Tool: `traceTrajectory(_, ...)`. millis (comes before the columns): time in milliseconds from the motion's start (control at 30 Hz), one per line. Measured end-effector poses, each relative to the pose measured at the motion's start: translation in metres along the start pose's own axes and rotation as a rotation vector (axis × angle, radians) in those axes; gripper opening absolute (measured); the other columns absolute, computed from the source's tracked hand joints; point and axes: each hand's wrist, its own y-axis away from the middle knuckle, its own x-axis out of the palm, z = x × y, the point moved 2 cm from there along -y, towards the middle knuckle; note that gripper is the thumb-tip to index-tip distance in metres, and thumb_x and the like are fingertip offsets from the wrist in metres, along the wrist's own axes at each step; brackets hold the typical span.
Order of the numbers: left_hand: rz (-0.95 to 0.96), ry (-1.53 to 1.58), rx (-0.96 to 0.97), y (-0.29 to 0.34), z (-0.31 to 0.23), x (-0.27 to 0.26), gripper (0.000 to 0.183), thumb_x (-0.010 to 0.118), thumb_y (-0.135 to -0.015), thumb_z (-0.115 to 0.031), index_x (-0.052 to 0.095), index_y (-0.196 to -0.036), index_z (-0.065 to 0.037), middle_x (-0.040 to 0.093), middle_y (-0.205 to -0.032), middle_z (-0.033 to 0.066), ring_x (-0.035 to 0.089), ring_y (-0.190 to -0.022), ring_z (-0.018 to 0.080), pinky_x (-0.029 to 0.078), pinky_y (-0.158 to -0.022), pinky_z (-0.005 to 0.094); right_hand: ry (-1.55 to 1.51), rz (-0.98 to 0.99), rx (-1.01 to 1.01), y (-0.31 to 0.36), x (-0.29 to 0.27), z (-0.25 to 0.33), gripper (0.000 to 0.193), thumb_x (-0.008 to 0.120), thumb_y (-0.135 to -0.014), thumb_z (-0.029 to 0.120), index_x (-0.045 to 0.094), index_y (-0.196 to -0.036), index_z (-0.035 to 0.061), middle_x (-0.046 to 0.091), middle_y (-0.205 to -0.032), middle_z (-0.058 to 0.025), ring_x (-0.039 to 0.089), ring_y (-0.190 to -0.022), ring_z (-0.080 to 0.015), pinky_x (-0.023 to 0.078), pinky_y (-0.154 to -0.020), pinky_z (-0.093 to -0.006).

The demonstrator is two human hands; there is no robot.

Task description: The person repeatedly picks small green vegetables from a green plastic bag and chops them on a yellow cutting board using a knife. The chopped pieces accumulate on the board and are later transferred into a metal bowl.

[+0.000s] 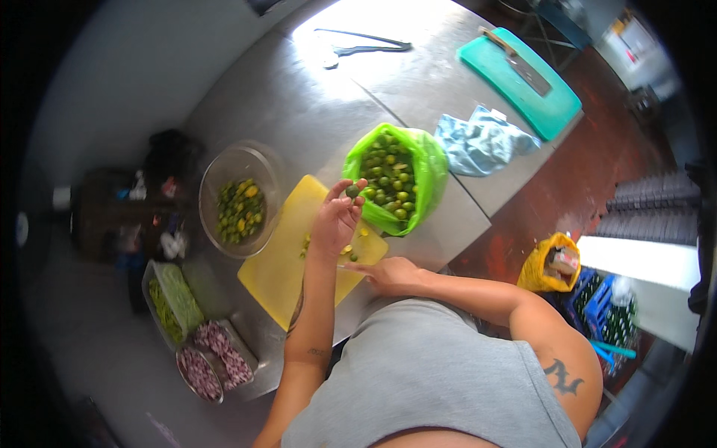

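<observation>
The left hand (334, 222) is pinching a green fruit (352, 192), the right hand (392, 276) is gripping a knife (346, 267); cutting is apparently underway, next calling for lowering onto the yellow board (278, 263).

At the centre of the frame, the left hand (337, 218) is pinching a small green citrus fruit (352, 192), while just below, the right hand (396, 276) is gripping a thin-bladed knife (346, 266) over a yellow cutting board (272, 276), where a few cut pieces (346, 249) are lying. Right of centre, a bright green bag (435, 179) is holding many whole fruits (388, 179); left of centre, a clear bowl (213, 179) is holding cut ones (240, 210). Toward the upper right, a light-blue cloth (482, 142) is lying crumpled on the metal worktop (299, 97), and a wooden-handled knife (526, 72) is resting on a teal board (554, 116). Tongs (373, 50) are lying at the top. At lower left, containers are holding chopped purple-and-white pieces (224, 352).
</observation>
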Motion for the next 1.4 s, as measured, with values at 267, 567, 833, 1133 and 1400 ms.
traceTrajectory(267, -0.522, -0.571, 0.380, 0.154, 0.000, -0.069, 0.027, 0.072, -0.096, 0.003, 0.069, -0.120, -0.008, 0.069, -0.123, 0.0063, 0.069, -0.108, 0.0181, 0.059, -0.092, 0.0293, 0.102, -0.078, -0.045, -0.008, 0.003, 0.006, 0.072, 0.058, -0.102, 0.020, 0.035, -0.168, 0.0377, 0.074, -0.091, -0.0267, 0.072, -0.082, -0.0481, 0.057, -0.079, -0.0582)
traceTrajectory(567, -0.844, -1.420, 0.539, 0.226, 0.034, -0.106, 0.017, 0.077, -0.079, -0.001, 0.071, -0.095, -0.002, 0.070, -0.092, 0.0099, 0.072, -0.081, 0.0216, 0.061, -0.076, 0.0319, 0.118, -0.007, -0.188, 0.002, 0.001, 0.041, 0.070, 0.056, -0.105, 0.016, 0.034, -0.169, 0.0310, 0.073, -0.094, -0.0268, 0.071, -0.089, -0.0472, 0.056, -0.081, -0.0561)
traceTrajectory(833, -0.927, -1.466, 0.624, 0.236, 0.046, -0.109, 0.018, 0.078, -0.077, 0.000, 0.070, -0.093, -0.003, 0.068, -0.089, 0.0105, 0.069, -0.075, 0.0228, 0.057, -0.070, 0.0345, 0.162, 0.053, -0.197, -0.004, 0.005, 0.056, 0.067, 0.057, -0.105, 0.015, 0.037, -0.167, 0.0300, 0.073, -0.094, -0.0240, 0.072, -0.084, -0.0458, 0.056, -0.077, -0.0557)
traceTrajectory(1133, -0.982, -1.318, 0.681, 0.232, 0.051, -0.117, 0.022, 0.080, -0.075, -0.001, 0.072, -0.096, -0.004, 0.070, -0.090, 0.0106, 0.071, -0.073, 0.0242, 0.059, -0.069, 0.0342, 0.176, 0.018, -0.253, -0.009, 0.010, 0.057, 0.065, 0.059, -0.102, 0.013, 0.043, -0.164, 0.0284, 0.074, -0.090, -0.0211, 0.072, -0.081, -0.0455, 0.056, -0.074, -0.0570)
traceTrajectory(1400, -0.961, -1.348, 0.668, 0.234, 0.053, -0.121, 0.026, 0.080, -0.074, 0.000, 0.072, -0.099, -0.003, 0.071, -0.093, 0.0102, 0.072, -0.077, 0.0239, 0.060, -0.072, 0.0335, 0.115, 0.007, -0.309, -0.040, 0.022, 0.065, 0.069, 0.059, -0.101, 0.011, 0.042, -0.166, 0.0259, 0.074, -0.102, -0.0263, 0.071, -0.087, -0.0476, 0.056, -0.081, -0.0542)
